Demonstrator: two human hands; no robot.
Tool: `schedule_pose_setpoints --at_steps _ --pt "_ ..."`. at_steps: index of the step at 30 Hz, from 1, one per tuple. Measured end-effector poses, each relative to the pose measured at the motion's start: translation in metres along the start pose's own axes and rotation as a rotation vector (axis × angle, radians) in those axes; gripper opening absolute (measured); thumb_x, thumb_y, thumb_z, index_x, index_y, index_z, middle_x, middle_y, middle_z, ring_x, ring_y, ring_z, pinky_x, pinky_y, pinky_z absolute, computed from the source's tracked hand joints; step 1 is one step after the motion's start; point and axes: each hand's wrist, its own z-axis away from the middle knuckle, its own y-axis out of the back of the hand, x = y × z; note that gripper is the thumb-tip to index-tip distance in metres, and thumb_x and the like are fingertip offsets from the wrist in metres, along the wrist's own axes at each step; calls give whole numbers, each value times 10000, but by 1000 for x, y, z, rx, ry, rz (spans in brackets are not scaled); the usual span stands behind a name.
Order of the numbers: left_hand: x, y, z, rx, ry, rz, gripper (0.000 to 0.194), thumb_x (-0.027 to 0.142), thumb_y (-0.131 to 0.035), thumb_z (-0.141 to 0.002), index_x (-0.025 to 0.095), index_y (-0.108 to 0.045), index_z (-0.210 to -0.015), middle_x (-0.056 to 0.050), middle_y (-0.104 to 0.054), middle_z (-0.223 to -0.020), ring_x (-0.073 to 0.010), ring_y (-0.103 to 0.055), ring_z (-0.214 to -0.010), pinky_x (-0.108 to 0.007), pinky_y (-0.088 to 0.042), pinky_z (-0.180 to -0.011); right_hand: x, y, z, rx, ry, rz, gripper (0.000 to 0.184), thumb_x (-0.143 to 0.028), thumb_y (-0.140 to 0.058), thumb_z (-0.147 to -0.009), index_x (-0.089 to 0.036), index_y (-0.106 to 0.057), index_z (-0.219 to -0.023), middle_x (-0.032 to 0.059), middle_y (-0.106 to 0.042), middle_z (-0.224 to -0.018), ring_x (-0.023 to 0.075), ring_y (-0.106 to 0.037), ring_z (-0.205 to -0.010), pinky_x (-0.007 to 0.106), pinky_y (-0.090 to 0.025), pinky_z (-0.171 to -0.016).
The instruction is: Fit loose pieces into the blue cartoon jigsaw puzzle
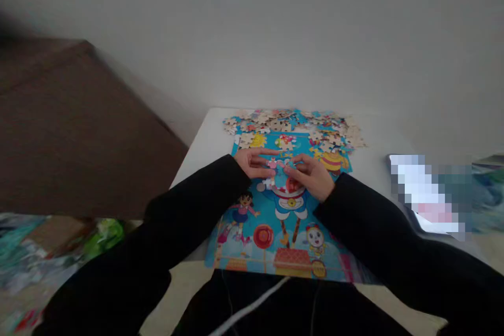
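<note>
A blue picture sheet (244, 244) printed with cartoon figures lies on a table. Over its upper middle sit a few joined jigsaw puzzle pieces (280, 178), with both hands around them. My left hand (252, 161) rests at their left side, fingers stretched and apart, fingertips by the pieces. From the right, my right hand (313, 176) pinches at the edge of a puzzle piece between thumb and forefinger; the fingers partly hide it. Farther back, a heap of loose jigsaw pieces (275, 123) spreads across the table, some picture side up and some bare-backed.
The white table (199, 142) meets a pale wall at the back. A phone (423, 194) with a lit, blurred-out screen lies at the right. At left stands a dark brown panel (86, 136), with plastic bags (104, 236) below it. A white cable (252, 307) crosses my lap.
</note>
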Motion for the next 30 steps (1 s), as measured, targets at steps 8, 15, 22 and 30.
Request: schedule_pose_setpoints --at_steps 8,15,22,30 --pt "-21 28 97 301 -469 -640 345 291 -649 -768 190 -615 -1096 -56 -669 -1063 -140 -642 -928 -240 -512 -873 7 -18 22 -265 -191 214 421 -502 -709 -604 -221 -408 -696 -49 -603 -494 130 -596 -448 216 -440 -416" --pt "-62 5 130 399 -655 -1096 280 342 -507 -885 179 -630 -1077 -84 -658 -1103 -194 -609 -1041 -343 -472 -927 7 -39 23 -356 67 900 334 -431 -540 -816 -204 -434 -595 -16 -569 -491 126 -553 -458 243 -349 -464" --pt "-72 -7 136 448 -657 -1216 280 391 -462 -901 219 -677 -954 -44 -682 -1052 -185 -612 -1039 -364 -417 -974 -1 -45 26 -198 281 1438 389 -584 -501 -806 -218 -602 -894 17 -646 -721 183 -603 -657 259 -287 -466" --pt "-80 1 144 371 -688 -1222 361 419 -491 -877 184 -597 -1129 -85 -627 -1166 -211 -558 -1127 -365 -432 -980 19 -36 31 -397 841 1306 461 -490 -490 -859 -221 -563 -1226 56 -543 -1297 263 -487 -1180 409 -420 -946"
